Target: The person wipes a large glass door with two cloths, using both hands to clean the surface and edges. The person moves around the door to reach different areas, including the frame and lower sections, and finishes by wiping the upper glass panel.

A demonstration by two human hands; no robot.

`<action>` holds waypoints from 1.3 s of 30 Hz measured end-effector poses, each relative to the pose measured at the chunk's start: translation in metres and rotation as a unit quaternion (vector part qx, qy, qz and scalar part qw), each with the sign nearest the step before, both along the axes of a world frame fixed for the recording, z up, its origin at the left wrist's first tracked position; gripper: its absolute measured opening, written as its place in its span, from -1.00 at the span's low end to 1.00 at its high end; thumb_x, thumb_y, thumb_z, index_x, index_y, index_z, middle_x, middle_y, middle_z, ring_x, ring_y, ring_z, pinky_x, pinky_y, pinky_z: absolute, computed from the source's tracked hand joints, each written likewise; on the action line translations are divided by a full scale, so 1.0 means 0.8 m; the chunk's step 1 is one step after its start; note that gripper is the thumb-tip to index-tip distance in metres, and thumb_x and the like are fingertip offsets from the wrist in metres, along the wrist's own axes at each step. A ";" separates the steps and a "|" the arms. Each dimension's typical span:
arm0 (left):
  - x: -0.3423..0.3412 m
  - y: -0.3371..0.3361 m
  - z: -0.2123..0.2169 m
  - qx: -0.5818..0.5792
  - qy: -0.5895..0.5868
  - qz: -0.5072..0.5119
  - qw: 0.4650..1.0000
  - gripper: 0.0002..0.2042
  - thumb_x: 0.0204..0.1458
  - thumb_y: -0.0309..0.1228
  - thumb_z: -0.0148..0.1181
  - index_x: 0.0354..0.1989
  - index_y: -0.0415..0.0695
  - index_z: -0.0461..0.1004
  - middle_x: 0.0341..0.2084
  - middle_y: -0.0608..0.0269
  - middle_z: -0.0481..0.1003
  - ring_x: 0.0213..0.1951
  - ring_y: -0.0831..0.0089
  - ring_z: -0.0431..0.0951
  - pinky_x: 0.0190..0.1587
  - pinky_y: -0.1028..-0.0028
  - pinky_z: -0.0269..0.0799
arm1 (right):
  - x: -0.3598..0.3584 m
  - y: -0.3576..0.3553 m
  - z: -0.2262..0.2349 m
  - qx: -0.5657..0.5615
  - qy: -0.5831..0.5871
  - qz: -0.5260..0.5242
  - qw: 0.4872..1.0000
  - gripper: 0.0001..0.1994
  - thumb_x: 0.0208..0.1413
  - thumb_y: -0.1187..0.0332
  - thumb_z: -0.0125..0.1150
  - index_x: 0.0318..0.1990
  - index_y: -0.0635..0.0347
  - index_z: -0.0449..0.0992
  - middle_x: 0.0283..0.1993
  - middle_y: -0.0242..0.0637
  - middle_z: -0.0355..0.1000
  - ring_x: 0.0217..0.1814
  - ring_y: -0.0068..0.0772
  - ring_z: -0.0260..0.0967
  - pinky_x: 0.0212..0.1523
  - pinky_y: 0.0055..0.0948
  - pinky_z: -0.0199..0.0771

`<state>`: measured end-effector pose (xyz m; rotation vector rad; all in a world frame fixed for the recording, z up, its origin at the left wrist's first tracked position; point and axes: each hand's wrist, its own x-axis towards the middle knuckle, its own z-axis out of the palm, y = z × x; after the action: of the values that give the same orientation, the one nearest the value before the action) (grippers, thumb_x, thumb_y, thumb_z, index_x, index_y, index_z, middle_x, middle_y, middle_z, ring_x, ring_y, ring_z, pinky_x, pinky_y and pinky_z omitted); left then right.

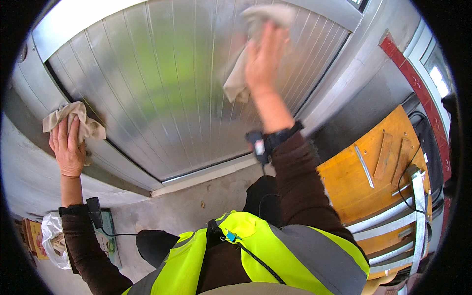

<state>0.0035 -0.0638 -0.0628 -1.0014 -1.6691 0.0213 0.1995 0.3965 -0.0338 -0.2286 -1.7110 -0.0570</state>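
A shiny ribbed metal door panel point(172, 83) fills the space ahead of me. My left hand point(68, 142) presses a crumpled beige cloth point(91, 127) against the metal frame at the panel's left edge, its fingers laid over the fabric. Higher up on the right, my right hand point(265, 59) holds a second beige cloth point(238, 76) against the panel. That hand and the top of its cloth are smeared by motion. Part of this cloth hangs below the fingers on the left. Both wrists wear dark straps with small black devices.
To the right lies an orange-yellow wooden board point(349, 162) with wood strips and a thin metal bar on it. A curved metal rack point(418, 221) stands at its near end. At lower left are a white plastic bag point(53, 236) and a green box point(109, 236).
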 end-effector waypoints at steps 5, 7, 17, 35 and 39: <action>0.003 -0.001 0.000 -0.002 -0.009 -0.015 1.000 -0.42 -0.11 -0.48 0.13 0.21 0.02 0.36 0.19 0.14 0.30 0.22 0.11 0.25 0.26 0.17 0.07 | 0.012 0.038 0.004 0.005 0.092 0.061 0.994 -0.42 0.27 0.24 -0.10 0.35 0.34 -0.04 0.41 0.11 -0.07 0.51 0.11 -0.27 0.44 -0.06 -0.34; 0.003 -0.001 0.000 -0.001 -0.001 -0.012 1.000 -0.43 -0.11 -0.47 0.13 0.21 0.01 0.36 0.18 0.13 0.31 0.21 0.10 0.26 0.25 0.18 0.08 | 0.014 0.029 -0.053 -0.099 0.089 0.041 0.990 -0.41 0.29 0.23 -0.16 0.36 0.39 -0.10 0.42 0.25 -0.18 0.51 0.23 -0.38 0.44 0.03 -0.41; -0.006 0.002 0.001 0.001 0.024 -0.028 0.999 -0.39 -0.18 -0.47 0.26 0.18 -0.04 0.38 0.16 0.10 0.30 0.13 0.07 0.32 0.19 0.18 0.19 | 0.013 0.002 -0.276 -0.466 0.147 -0.010 0.872 -0.27 0.32 0.05 -0.21 0.38 0.42 -0.31 0.44 0.21 -0.24 0.50 0.06 -0.26 0.44 -0.12 -0.28; -0.005 0.010 -0.011 0.039 -0.033 -0.032 0.998 -0.32 -0.25 -0.49 0.30 0.21 0.11 0.37 0.17 0.23 0.29 0.19 0.22 0.25 0.25 0.27 0.06 | -0.024 -0.089 -0.318 -0.877 0.227 0.270 0.326 -0.61 0.19 0.07 -0.10 0.09 -0.04 0.39 0.15 -0.41 0.36 0.21 -0.24 0.24 0.17 0.06 0.19; -0.004 0.012 -0.009 0.045 -0.023 -0.032 0.998 -0.31 -0.25 -0.43 0.35 0.21 0.17 0.36 0.16 0.26 0.30 0.19 0.26 0.24 0.23 0.30 0.06 | 0.006 -0.093 -0.208 -0.814 0.182 0.461 0.304 -0.48 0.18 0.12 -0.25 0.28 0.03 0.17 0.41 -0.16 0.02 0.45 0.07 -0.12 0.36 0.35 -0.47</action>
<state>0.0006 -0.0544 -0.0703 -0.9943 -1.6647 -0.1193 0.2040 0.3224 -0.2002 -0.5859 -0.4797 2.4943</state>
